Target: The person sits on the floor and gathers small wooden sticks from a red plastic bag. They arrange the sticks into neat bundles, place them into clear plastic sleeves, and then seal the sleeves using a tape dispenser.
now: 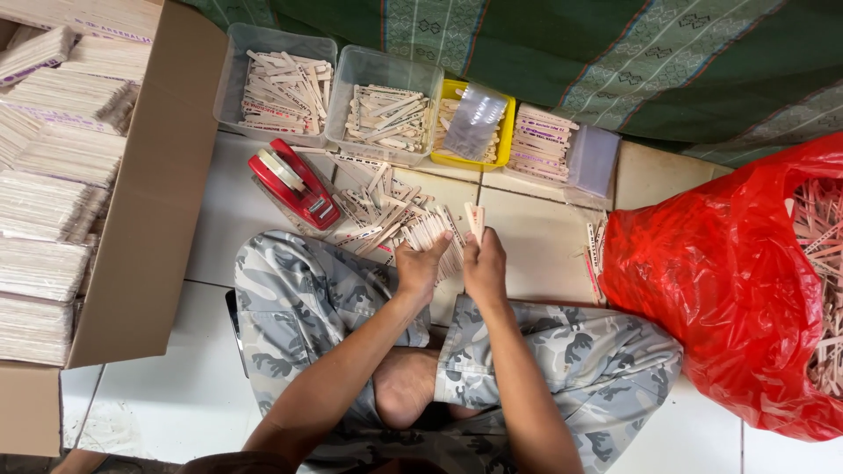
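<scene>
A cardboard box [140,219] of stacked stick bundles sits far left of the hands; a red tape dispenser [294,183] lies up and left of them; the left hand [420,268] is clenched around a fanned bunch of wooden sticks [435,233], a loose stick pile [378,206] just beyond it; the right hand [485,268], touching beside it, pinches a few sticks [475,218] upright between its fingertips; clear tubs [329,96] of sticks stand farther off; a red plastic bag [729,281] lies to the right.
</scene>
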